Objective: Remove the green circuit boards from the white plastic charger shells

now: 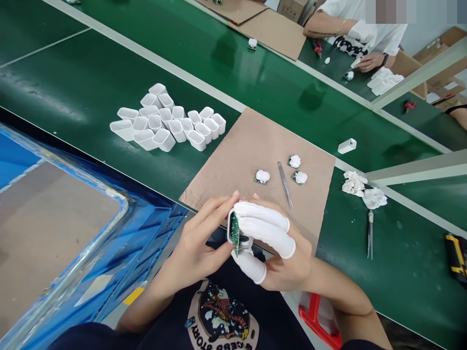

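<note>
Close to my body, my left hand (199,245) grips a white plastic case (229,227) by its sides, its open end turned to the right. My right hand (288,253), with white finger cots on the thumb and two fingers, pinches a green circuit board (235,236) at the mouth of that case. The board stands on edge; how far it sits inside, I cannot tell. Beyond my hands, a cardboard sheet (233,155) carries three circuit boards topped with white material, including one board (262,177) at the left, and metal tweezers (285,185).
Many white cases (164,138) stand grouped on the green bench at left. Right of the cardboard are one case (347,146), crumpled white pieces (374,198) and another pair of tweezers (370,236). A blue crate (146,253) is at lower left. Across the bench, a co-worker (361,39) handles a white part.
</note>
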{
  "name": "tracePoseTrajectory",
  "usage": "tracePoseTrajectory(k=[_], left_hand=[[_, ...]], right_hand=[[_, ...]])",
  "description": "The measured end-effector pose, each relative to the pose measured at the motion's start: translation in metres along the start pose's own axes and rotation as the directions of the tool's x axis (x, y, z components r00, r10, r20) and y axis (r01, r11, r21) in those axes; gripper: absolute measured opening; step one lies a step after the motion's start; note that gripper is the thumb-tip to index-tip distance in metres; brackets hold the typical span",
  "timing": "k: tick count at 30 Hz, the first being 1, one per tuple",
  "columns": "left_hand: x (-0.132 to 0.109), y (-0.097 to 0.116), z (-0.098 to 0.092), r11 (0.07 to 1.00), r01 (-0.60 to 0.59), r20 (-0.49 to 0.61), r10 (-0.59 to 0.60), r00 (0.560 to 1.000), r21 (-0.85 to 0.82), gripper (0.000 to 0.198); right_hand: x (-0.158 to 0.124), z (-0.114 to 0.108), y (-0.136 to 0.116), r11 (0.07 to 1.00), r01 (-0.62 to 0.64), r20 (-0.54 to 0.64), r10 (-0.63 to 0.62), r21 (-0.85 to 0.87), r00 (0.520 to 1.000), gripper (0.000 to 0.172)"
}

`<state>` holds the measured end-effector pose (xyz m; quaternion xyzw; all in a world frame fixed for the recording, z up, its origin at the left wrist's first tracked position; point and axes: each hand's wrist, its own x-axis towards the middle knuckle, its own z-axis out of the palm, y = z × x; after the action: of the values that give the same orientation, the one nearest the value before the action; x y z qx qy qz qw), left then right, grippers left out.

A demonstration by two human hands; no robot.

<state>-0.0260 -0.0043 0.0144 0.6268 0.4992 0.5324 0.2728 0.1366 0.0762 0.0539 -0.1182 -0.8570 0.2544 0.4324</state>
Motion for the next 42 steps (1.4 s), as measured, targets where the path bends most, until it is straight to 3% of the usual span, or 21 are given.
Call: tracePoseTrajectory(k=[9, 15, 20, 24, 27, 30, 33, 42], left_hand=[[0.002, -0.005, 0.002, 0.999, 0.02, -0.022, -0.021, 1.0, -0.047, 0.072], [0.004, -0.01, 0.002, 0.998, -0.005, -0.058, 0.001, 0.998, -0.069, 0.077], [0.005, -0.011, 0.001, 0.998, -0.004, -0.038, 0.002, 0.999, -0.068, 0.073], [0.006, -0.01, 0.001, 0.999, -0.032, -0.029, 0.033, 0.999, 0.041, 0.073], [0.006, -0.009, 0.001, 0.99, -0.064, -0.025, 0.068, 0.997, 0.122, 0.076], [0.007, -0.008, 0.003, 0.978, -0.111, -0.024, 0.117, 0.993, 0.175, 0.075], [0.009, -0.007, 0.004, 0.965, -0.129, -0.01, 0.135, 0.991, 0.226, 0.074], [0.01, -0.01, 0.004, 0.926, -0.176, 0.01, 0.183, 0.983, 0.333, 0.076]], right_hand=[[0.0, 0.004, 0.005, 1.0, -0.017, 0.032, 0.017, 0.0, 0.999, 0.055], [0.005, -0.011, 0.006, 0.971, -0.215, 0.216, 0.189, 0.104, 0.958, 0.081], [0.009, -0.019, 0.011, 0.92, -0.312, 0.251, 0.252, 0.236, 0.934, 0.052], [0.011, -0.018, 0.01, 0.885, -0.414, 0.234, 0.365, 0.212, 0.901, 0.035], [0.01, -0.016, 0.009, 0.818, -0.499, 0.268, 0.432, 0.285, 0.861, 0.038], [0.007, -0.013, 0.009, 0.678, -0.586, 0.332, 0.483, 0.444, 0.81, 0.05], [0.005, -0.008, 0.009, 0.579, -0.647, 0.367, 0.536, 0.496, 0.76, 0.057], [0.007, -0.001, 0.009, 0.558, -0.661, 0.346, 0.571, 0.501, 0.744, 0.05]])
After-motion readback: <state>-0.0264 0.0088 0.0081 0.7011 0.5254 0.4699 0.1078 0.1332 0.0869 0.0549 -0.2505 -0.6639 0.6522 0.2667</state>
